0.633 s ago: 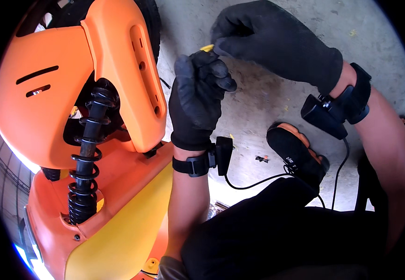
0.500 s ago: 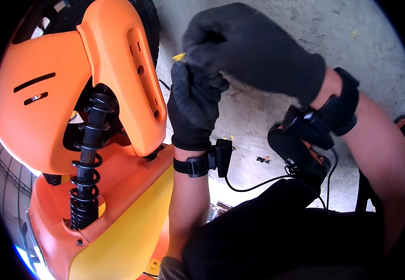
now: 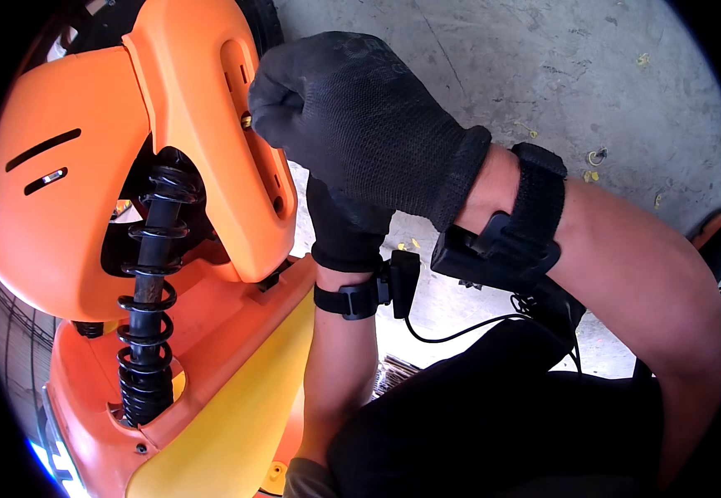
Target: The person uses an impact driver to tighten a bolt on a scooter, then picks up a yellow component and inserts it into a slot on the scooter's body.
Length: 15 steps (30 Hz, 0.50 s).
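My right hand [image 3: 352,116], in a black knit glove, is closed with its fingertips against the long recess of an orange plastic fender [image 3: 198,108]. A small yellow part [image 3: 246,122] shows at those fingertips, by a hole in the recess; its exact kind is too small to make out. My left hand [image 3: 348,220], also gloved in black, sits beneath the right one, close to the fender's edge. Its fingers are hidden behind the right hand. A lower hole [image 3: 278,204] in the same recess is dark.
Beside the fender stands a black coil-spring shock absorber [image 3: 149,332] above orange and yellow body panels [image 3: 227,407]. A black tyre [image 3: 265,21] shows behind. Yellow scraps [image 3: 597,158] lie on the concrete floor [image 3: 493,66]. A black cable [image 3: 460,334] runs from my left wrist strap.
My right hand has moved left and down from above my left hand to the fender's recess, bringing the small yellow part there. It now covers the left hand's fingers.
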### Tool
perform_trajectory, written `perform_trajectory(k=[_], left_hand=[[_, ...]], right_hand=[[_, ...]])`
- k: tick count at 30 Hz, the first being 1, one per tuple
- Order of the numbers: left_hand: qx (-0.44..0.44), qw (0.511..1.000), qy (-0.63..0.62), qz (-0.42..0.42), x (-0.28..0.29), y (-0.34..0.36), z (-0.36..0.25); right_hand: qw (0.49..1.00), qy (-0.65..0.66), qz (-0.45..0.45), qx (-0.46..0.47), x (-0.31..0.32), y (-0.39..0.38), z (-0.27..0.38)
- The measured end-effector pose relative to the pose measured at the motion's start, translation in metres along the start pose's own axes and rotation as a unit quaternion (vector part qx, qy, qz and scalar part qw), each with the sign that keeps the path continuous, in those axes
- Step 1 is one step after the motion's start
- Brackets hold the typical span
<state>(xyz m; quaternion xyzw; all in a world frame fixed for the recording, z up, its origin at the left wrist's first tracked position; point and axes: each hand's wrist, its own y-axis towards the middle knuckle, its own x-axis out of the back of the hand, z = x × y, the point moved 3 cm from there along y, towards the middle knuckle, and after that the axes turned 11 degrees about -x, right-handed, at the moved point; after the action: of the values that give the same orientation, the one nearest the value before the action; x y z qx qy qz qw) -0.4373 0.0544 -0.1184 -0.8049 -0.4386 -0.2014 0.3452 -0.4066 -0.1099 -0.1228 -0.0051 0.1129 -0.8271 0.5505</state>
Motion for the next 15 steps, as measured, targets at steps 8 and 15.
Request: perform_trajectory(k=[8, 15], left_hand=[[-0.063, 0.988, 0.140, 0.032, 0.011, -0.013, 0.023], [-0.063, 0.993, 0.093, 0.029, -0.002, -0.011, 0.034]], right_hand=[[0.998, 0.015, 0.007, -0.065, -0.008, -0.003, 0.007], [0.999, 0.000, -0.010, -0.044, -0.010, -0.003, 0.000]])
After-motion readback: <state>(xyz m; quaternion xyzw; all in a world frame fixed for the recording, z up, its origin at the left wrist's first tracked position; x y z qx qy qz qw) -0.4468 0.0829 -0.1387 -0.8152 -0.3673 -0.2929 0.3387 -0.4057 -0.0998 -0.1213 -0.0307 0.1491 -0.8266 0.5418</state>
